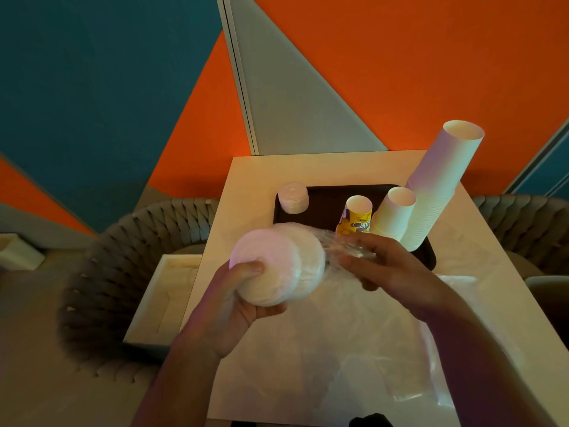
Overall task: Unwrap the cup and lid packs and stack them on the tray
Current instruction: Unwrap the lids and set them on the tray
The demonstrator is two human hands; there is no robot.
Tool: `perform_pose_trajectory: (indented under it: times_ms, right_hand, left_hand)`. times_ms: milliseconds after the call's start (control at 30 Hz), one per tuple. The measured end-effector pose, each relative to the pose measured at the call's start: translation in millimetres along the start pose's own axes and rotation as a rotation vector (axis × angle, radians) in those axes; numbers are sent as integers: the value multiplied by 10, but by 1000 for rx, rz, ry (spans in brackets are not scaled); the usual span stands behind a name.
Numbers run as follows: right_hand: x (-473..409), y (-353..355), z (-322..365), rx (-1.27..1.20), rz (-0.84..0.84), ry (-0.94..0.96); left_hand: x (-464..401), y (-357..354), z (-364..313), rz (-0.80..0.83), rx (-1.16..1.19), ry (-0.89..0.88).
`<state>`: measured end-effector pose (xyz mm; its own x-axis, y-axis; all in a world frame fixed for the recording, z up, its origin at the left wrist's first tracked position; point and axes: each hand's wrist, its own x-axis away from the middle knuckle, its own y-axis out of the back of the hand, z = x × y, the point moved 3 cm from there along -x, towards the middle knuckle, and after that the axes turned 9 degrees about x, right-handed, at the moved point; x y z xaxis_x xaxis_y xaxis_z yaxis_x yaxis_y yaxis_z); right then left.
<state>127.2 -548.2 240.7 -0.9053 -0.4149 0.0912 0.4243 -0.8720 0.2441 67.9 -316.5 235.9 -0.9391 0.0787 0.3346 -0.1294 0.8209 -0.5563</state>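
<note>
Lids [277,266] sit sideways in the left hand [243,300], braced. Beyond that grip, the right hand [388,266] pinches loose wrap [345,245], likely to strip it.

A pale table [246,192] fills the centre of my view. On it, toward the upper middle, rests a dark tray [326,198]; crumpled clear plastic wrap [385,349] lies spread across its lower right.

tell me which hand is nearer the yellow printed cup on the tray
Right. The right hand grips clear wrap just below the yellow printed cup; the left hand holds the lid pack farther down and to its left.
</note>
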Motion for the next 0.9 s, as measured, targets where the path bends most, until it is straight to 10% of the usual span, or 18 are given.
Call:
perform_pose_trajectory:
  times_ms: [367, 900]
  right_hand:
    - [-84, -382, 35, -360, 66, 84]
    - [-82, -409, 56, -239, -99, 55]
  left_hand:
    - [-2, -129, 97, 58, 35, 72]
    - [-6, -98, 140, -13, 183, -25]
